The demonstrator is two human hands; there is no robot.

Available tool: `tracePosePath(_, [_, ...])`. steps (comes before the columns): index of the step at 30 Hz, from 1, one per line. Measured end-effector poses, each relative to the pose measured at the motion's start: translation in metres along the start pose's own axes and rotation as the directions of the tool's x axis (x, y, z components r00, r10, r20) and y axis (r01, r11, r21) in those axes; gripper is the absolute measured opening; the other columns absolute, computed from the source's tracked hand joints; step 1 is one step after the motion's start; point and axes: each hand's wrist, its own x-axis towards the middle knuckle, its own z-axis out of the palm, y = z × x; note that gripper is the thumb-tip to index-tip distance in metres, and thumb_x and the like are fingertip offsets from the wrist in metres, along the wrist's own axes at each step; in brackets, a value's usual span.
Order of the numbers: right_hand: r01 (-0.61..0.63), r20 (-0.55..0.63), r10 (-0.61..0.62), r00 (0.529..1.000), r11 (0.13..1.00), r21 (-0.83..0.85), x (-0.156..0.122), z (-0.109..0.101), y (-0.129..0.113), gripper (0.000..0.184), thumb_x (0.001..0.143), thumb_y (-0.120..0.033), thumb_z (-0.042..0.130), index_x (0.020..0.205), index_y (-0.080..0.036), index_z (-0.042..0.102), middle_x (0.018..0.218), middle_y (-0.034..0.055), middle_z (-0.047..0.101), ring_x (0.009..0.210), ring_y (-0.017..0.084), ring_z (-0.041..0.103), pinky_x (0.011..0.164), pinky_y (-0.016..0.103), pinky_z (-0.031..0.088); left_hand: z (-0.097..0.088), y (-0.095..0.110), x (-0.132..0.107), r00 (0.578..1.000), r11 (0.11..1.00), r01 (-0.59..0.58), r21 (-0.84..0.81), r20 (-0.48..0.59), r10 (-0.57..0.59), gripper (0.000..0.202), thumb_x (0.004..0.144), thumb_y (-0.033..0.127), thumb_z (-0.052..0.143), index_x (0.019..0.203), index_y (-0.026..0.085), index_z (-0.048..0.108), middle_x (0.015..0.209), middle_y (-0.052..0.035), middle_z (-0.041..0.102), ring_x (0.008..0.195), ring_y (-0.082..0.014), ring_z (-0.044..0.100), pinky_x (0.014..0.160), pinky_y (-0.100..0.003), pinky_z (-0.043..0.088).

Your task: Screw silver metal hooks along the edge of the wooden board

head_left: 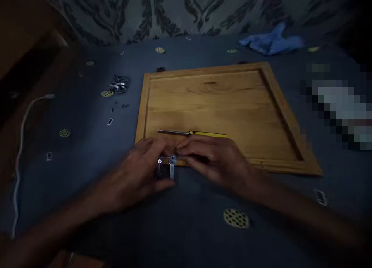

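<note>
as the left hand (139,175) was curled about a small metal fitting (172,165), its fingertips were recorded as pinched on the piece at the near rail of the wooden panel (221,101). right hand (212,159): fingers bent over the same rail and laid against the fitting's upper end; whether it was gripped from that side could not be told. a cross-head screw (159,161) was noted just left of the fitting.

step judged in hand: fitting seated against the panel's edge. next move judged to call for the piece to be steadied by one hand while the other was freed for the screwdriver (192,133).

fitting, long axis: set across the rail, free end pointed toward the person, off the panel. screwdriver: laid on the panel just beyond the hands, parallel with the rail, shaft to the left, yellow handle to the right.

outward: loose screws (120,105) and a heap of metal parts (119,83) on the blue cover (87,151) at left; white cable (21,136) further left; blue cloth (271,41) beyond the panel.
</note>
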Motion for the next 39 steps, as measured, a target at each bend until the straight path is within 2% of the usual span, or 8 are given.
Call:
tracePosePath(5, [-0.133, -0.012, 0.134, 0.991, 0.986, 0.1, -0.001, -0.001, -0.002, 0.017, 0.097, -0.015, 0.061, 0.098, -0.022, 0.076, 0.095, 0.0027, 0.081, 0.083, 0.016, 0.077, 0.072, 0.025, 0.06, 0.0, 0.001, -0.002, 1.0, 1.0, -0.012, -0.003, 0.009, 0.012, 0.043, 0.083, 0.015, 0.082, 0.108, 0.027, 0.05, 0.116, 0.0003, 0.067, 0.115, -0.0237, 0.064, 0.099, -0.039, 0.051])
tracePosePath(9, [-0.268, -0.026, 0.279, 0.96, 0.942, 0.205, -0.001, -0.002, -0.005, 0.007, 0.093, -0.02, 0.068, 0.095, -0.022, 0.075, 0.077, -0.0018, 0.076, 0.062, 0.011, 0.069, 0.056, 0.02, 0.052, 0.0, -0.001, -0.001, 1.0, 1.0, -0.018, -0.012, 0.006, 0.019, 0.043, 0.083, 0.018, 0.082, 0.113, 0.027, 0.051, 0.118, -0.0004, 0.067, 0.115, -0.0242, 0.065, 0.1, -0.041, 0.052])
tracePosePath(12, [-0.24, -0.014, 0.248, 0.969, 0.95, 0.199, 0.001, -0.003, -0.005, 0.01, 0.093, -0.019, 0.067, 0.086, -0.021, 0.074, 0.077, -0.0011, 0.076, 0.065, 0.011, 0.07, 0.058, 0.02, 0.052, 0.001, -0.003, -0.002, 1.0, 1.0, -0.023, -0.008, -0.005, 0.023, 0.042, 0.083, 0.02, 0.081, 0.113, 0.027, 0.052, 0.118, -0.0004, 0.067, 0.114, -0.0238, 0.065, 0.098, -0.04, 0.052])
tracePosePath(15, [-0.205, -0.01, 0.212, 0.977, 0.957, 0.207, 0.002, -0.004, -0.005, 0.011, 0.093, -0.019, 0.068, 0.089, -0.021, 0.077, 0.085, 0.0003, 0.08, 0.071, 0.012, 0.073, 0.065, 0.022, 0.055, 0.002, -0.004, -0.003, 1.0, 1.0, -0.015, 0.007, 0.0, 0.015, 0.039, 0.085, 0.021, 0.08, 0.112, 0.027, 0.052, 0.116, -0.0001, 0.067, 0.113, -0.024, 0.066, 0.094, -0.039, 0.053])
tracePosePath(20, [-0.317, 0.063, 0.311, 0.948, 0.915, 0.249, 0.004, -0.008, -0.006, 0.016, 0.093, -0.02, 0.066, 0.101, -0.023, 0.079, 0.078, -0.0019, 0.078, 0.06, 0.011, 0.068, 0.058, 0.023, 0.052, 0.003, -0.004, -0.002, 0.998, 0.998, -0.055, 0.016, -0.011, 0.055, 0.047, 0.084, 0.018, 0.081, 0.118, 0.028, 0.051, 0.118, 0.0003, 0.067, 0.113, -0.0236, 0.065, 0.095, -0.038, 0.053])
tracePosePath(24, [-0.42, 0.192, 0.377, 0.906, 0.856, 0.301, 0.014, -0.014, -0.007, 0.013, 0.09, -0.02, 0.065, 0.09, -0.02, 0.078, 0.065, -0.0032, 0.07, 0.057, 0.012, 0.064, 0.056, 0.023, 0.048, 0.002, -0.002, 0.0, 0.999, 0.999, -0.036, 0.003, -0.006, 0.036, 0.046, 0.082, 0.016, 0.082, 0.116, 0.027, 0.052, 0.116, -0.0006, 0.068, 0.114, -0.0247, 0.065, 0.095, -0.039, 0.053])
tracePosePath(29, [-0.475, 0.307, 0.382, 0.872, 0.811, 0.34, 0.028, -0.017, -0.01, 0.012, 0.089, -0.025, 0.066, 0.086, -0.019, 0.077, 0.076, 0.0001, 0.073, 0.066, 0.013, 0.065, 0.06, 0.024, 0.048, -0.001, 0.0, 0.0, 0.999, 0.999, -0.054, 0.006, 0.011, 0.054, 0.044, 0.085, 0.018, 0.081, 0.117, 0.027, 0.052, 0.118, -0.0017, 0.067, 0.115, -0.0256, 0.064, 0.097, -0.04, 0.052])
tracePosePath(39, [-0.528, 0.344, 0.409, 0.845, 0.737, 0.421, 0.028, -0.015, -0.005, 0.013, 0.089, -0.029, 0.069, 0.095, -0.021, 0.061, 0.085, 0.0017, 0.072, 0.078, 0.016, 0.068, 0.069, 0.029, 0.052, 0.002, -0.002, 0.0, 0.999, 0.998, -0.034, -0.058, -0.001, 0.034, 0.057, 0.083, 0.018, 0.081, 0.126, 0.027, 0.047, 0.118, -0.0043, 0.07, 0.112, -0.0262, 0.067, 0.097, -0.042, 0.053])
